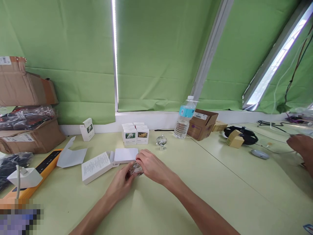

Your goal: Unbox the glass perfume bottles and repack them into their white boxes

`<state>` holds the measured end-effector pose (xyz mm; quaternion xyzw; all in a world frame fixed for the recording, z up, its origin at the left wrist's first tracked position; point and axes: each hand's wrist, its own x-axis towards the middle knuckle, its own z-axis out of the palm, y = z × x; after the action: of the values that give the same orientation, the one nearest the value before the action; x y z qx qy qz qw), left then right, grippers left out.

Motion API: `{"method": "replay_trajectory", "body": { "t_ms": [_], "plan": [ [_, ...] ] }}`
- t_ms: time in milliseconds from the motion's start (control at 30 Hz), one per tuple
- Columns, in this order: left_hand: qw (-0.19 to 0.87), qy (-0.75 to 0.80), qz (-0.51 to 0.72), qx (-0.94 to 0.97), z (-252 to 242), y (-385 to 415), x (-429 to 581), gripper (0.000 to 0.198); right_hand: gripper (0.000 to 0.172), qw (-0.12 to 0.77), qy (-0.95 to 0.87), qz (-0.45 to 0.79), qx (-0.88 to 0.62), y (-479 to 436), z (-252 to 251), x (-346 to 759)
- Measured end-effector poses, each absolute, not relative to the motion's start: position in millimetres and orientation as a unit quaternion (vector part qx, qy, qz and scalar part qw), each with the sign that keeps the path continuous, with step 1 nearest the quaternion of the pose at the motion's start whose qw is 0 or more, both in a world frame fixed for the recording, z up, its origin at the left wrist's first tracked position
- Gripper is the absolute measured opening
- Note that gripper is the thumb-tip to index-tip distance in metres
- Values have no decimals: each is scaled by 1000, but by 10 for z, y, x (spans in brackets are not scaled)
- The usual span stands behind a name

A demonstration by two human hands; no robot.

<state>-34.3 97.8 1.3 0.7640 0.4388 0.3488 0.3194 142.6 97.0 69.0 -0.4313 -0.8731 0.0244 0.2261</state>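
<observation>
Low over the table, a small clear, shiny glass-like piece (137, 168) is between my hands; its exact kind is hard to make out. My left hand (122, 181) is closed round its left side. From the right, my right hand (153, 166) pinches at its top, with the fingertips partly hidden. Just beyond lies a white box (126, 155), and an opened white carton (96, 167) with printed text rests to the left. A clear glass-like ornament (161, 140) with a pointed top stands further back.
Several small white boxes (129, 136) with flower pictures stand by the wall. A water bottle (182, 122) and a brown carton (202, 125) are behind. An orange power strip (34, 178) lies left. Another person's hand (302, 145) reaches in at right, near a mouse (260, 154).
</observation>
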Motion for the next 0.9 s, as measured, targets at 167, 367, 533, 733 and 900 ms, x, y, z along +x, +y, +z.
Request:
{"method": "replay_trajectory", "body": {
  "t_ms": [167,367,533,733,900],
  "plan": [
    [317,426,355,769,6,973,-346,35,19,246,-865,55,-434,974,691,1425],
    [313,429,350,772,-15,990,-352,37,20,211,-881,0,-423,956,690,1428],
    [319,433,350,767,-22,990,-359,42,19,248,-856,76,-448,941,708,1421],
    [329,439,342,763,8,966,-347,42,21,228,-837,26,-496,889,761,1362],
    [324,431,343,769,-11,971,-341,39,20,243,-813,52,-527,946,706,1355]
  ]
}}
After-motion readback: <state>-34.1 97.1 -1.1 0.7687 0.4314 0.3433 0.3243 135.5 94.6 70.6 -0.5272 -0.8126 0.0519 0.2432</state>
